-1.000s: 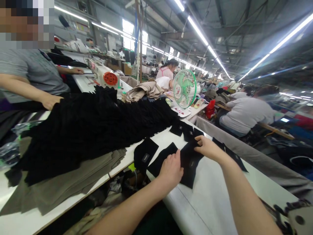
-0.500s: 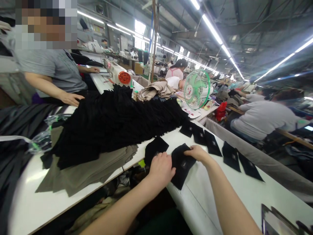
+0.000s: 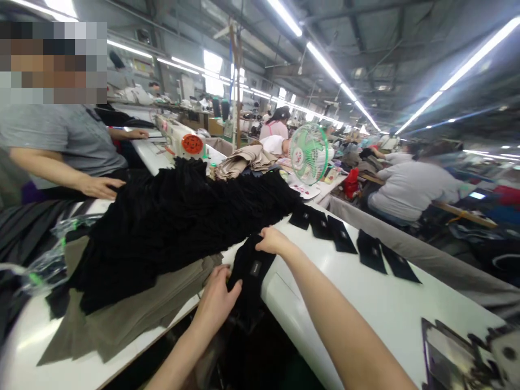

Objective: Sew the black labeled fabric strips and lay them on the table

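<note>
A black fabric piece with a small dark label (image 3: 255, 269) hangs between my hands over the table's near edge. My left hand (image 3: 217, 295) has its thumb and fingers closed on the left side of the piece. At the upper right corner, my right hand (image 3: 273, 241) pinches the cloth between thumb and fingers. Just left of them lies a large heap of black fabric (image 3: 179, 222), with a stack of grey-brown cloth pieces (image 3: 134, 311) under its front. Several labelled black pieces (image 3: 342, 234) lie in a slanting row to the right of my hands.
White tabletop (image 3: 345, 292) extends to the right, bordered by a grey cloth trough (image 3: 390, 249). Metal machine parts (image 3: 455, 357) stand at the lower right. A green fan (image 3: 309, 154) is behind the heap. At the left, a co-worker's hand (image 3: 99, 187) rests beside the heap.
Both hands have moved left with the labelled piece, from the white tabletop to beside the heap. It now covers the spot where another black piece lay. The view has turned slightly right.
</note>
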The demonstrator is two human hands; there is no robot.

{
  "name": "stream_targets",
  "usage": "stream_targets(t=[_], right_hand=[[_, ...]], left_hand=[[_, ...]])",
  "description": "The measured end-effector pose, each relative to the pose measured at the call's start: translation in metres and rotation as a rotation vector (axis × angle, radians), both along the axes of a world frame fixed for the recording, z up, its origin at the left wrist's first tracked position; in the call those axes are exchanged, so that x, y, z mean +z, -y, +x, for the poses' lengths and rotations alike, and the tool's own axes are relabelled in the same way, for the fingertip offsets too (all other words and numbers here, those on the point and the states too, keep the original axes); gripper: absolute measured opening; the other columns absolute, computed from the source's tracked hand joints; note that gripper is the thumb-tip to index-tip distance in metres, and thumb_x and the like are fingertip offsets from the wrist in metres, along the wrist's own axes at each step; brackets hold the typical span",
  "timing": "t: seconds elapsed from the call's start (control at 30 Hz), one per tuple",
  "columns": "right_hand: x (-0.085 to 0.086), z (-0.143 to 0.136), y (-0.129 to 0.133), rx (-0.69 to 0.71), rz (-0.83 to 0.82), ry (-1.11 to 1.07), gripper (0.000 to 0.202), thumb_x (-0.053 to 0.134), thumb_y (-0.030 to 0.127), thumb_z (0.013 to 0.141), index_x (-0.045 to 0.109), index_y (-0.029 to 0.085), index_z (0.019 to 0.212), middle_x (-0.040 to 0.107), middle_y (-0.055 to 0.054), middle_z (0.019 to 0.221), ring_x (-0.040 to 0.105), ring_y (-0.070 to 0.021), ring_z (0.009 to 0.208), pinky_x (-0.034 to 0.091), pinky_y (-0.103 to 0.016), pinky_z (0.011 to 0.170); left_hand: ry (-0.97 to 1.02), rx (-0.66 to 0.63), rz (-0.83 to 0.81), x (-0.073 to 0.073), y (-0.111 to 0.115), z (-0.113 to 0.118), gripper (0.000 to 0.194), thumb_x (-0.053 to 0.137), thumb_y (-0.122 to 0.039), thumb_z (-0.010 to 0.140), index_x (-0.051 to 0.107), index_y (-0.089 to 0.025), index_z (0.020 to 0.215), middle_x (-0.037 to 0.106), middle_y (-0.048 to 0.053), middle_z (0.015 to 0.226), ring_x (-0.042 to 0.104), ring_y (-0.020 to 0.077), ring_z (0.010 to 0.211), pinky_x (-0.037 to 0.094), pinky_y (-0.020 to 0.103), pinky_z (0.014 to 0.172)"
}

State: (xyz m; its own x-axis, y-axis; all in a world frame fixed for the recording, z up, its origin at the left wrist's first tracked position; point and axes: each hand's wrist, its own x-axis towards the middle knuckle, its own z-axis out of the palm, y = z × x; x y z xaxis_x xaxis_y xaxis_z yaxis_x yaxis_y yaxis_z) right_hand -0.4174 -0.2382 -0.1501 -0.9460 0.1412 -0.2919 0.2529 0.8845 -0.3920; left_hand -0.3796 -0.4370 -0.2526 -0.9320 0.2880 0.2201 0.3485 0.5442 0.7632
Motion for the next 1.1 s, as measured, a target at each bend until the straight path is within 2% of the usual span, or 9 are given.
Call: stream_targets(t=[0.13, 0.27, 0.43, 0.6, 0.7, 0.8, 0.9, 1.0, 1.1], right_hand=[[-0.005, -0.01, -0.022, -0.048, -0.041, 0.009, 0.032, 0.064, 0.036, 0.097, 0.062, 0.017, 0.122, 0.064, -0.008, 0.119, 0.066, -0.0211, 0.099, 0.058, -0.04, 0.083], [0.002, -0.013, -0.052, -0.134, -0.02, -0.142, 0.035, 0.064, 0.036, 0.097, 0.06, 0.018, 0.127, 0.062, -0.009, 0.126, 0.064, -0.0235, 0.106, 0.056, -0.044, 0.089], [0.006, -0.012, -0.066, -0.204, 0.018, -0.297, 0.036, 0.064, 0.037, 0.097, 0.06, 0.018, 0.127, 0.061, -0.009, 0.127, 0.064, -0.024, 0.108, 0.055, -0.046, 0.09], [0.007, 0.051, -0.133, -0.487, 0.138, -0.403, 0.036, 0.063, 0.037, 0.098, 0.059, 0.019, 0.128, 0.06, -0.009, 0.131, 0.063, -0.0245, 0.11, 0.054, -0.046, 0.092], [0.008, 0.114, -0.201, -0.781, 0.232, -0.339, 0.035, 0.062, 0.036, 0.098, 0.058, 0.02, 0.129, 0.058, -0.01, 0.133, 0.062, -0.0245, 0.111, 0.054, -0.046, 0.093], [0.004, 0.163, -0.253, -0.989, 0.262, -0.206, 0.036, 0.063, 0.037, 0.097, 0.059, 0.018, 0.128, 0.06, -0.01, 0.129, 0.063, -0.0242, 0.108, 0.055, -0.045, 0.09], [-0.01, 0.185, -0.269, -1.063, 0.27, -0.127, 0.036, 0.063, 0.037, 0.097, 0.059, 0.018, 0.128, 0.061, -0.009, 0.128, 0.064, -0.0237, 0.107, 0.056, -0.045, 0.089], [-0.031, 0.191, -0.258, -1.036, 0.301, -0.11, 0.033, 0.062, 0.036, 0.098, 0.06, 0.019, 0.126, 0.061, -0.01, 0.129, 0.064, -0.0232, 0.107, 0.055, -0.044, 0.09], [-0.048, 0.197, -0.245, -0.974, 0.323, -0.089, 0.03, 0.062, 0.036, 0.098, 0.062, 0.019, 0.123, 0.062, -0.009, 0.126, 0.064, -0.0221, 0.105, 0.055, -0.043, 0.09]], left_hand=[[0.055, -0.015, 0.065, -0.013, -0.014, -0.023, 0.032, 0.056, -0.054, 0.074, 0.05, -0.023, 0.079, 0.067, 0.008, 0.086, 0.067, 0.0297, 0.085, 0.056, 0.044, 0.081], [-0.251, 0.051, -0.156, 0.017, -0.043, -0.035, 0.048, 0.056, -0.047, 0.081, 0.058, -0.012, 0.115, 0.066, 0.017, 0.106, 0.065, 0.0354, 0.099, 0.056, 0.05, 0.086], [-0.609, -0.315, -0.557, 0.041, -0.093, -0.04, 0.047, 0.043, -0.017, 0.093, 0.057, -0.015, 0.138, 0.049, 0.017, 0.149, 0.043, 0.0346, 0.14, 0.041, 0.052, 0.112], [-0.594, -0.371, -0.728, 0.03, -0.11, -0.055, 0.046, 0.039, -0.019, 0.097, 0.058, -0.015, 0.139, 0.051, 0.018, 0.149, 0.047, 0.0388, 0.138, 0.037, 0.065, 0.109], [-0.629, -0.426, -0.677, 0.045, -0.129, -0.045, 0.042, 0.044, -0.019, 0.096, 0.064, -0.013, 0.132, 0.056, 0.019, 0.143, 0.043, 0.0409, 0.14, 0.026, 0.071, 0.113], [-0.618, -0.717, -0.519, 0.066, -0.174, -0.01, 0.041, 0.043, -0.018, 0.097, 0.062, -0.016, 0.133, 0.055, 0.014, 0.145, 0.043, 0.0308, 0.142, 0.029, 0.057, 0.12], [-0.508, -1.133, -0.443, 0.069, -0.234, 0.029, 0.047, 0.051, -0.021, 0.095, 0.054, -0.019, 0.142, 0.049, 0.011, 0.151, 0.047, 0.0251, 0.139, 0.04, 0.043, 0.116], [-0.514, -1.194, -0.445, 0.059, -0.295, 0.048, 0.055, 0.049, -0.019, 0.095, 0.042, -0.011, 0.15, 0.038, 0.015, 0.158, 0.032, 0.028, 0.149, 0.033, 0.044, 0.121], [-0.538, -1.085, -0.457, 0.053, -0.347, 0.047, 0.052, 0.04, -0.023, 0.1, 0.039, -0.013, 0.152, 0.031, 0.012, 0.162, 0.023, 0.0282, 0.152, 0.022, 0.05, 0.124]])
